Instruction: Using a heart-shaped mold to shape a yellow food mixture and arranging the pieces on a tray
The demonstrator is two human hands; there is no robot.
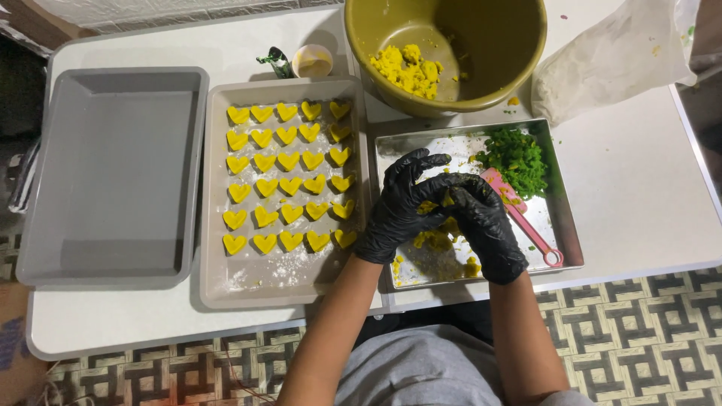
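Both my hands wear black gloves and meet over a shiny metal tray (560,225). My left hand (398,207) and my right hand (485,225) press together on a small lump of yellow dough (430,207) held between the fingers. More yellow dough scraps (436,242) lie on the tray just beneath them. A pile of chopped green pieces (517,159) sits at the tray's far right corner, and a pink spatula (526,224) lies beside my right hand.
A beige tray (214,225) left of my hands holds rows of yellow heart-shaped dough pieces (288,161). An empty grey tray (113,173) stands further left. An olive bowl (511,45) with yellow dough, a small cup (312,62) and a plastic bag (613,60) stand behind.
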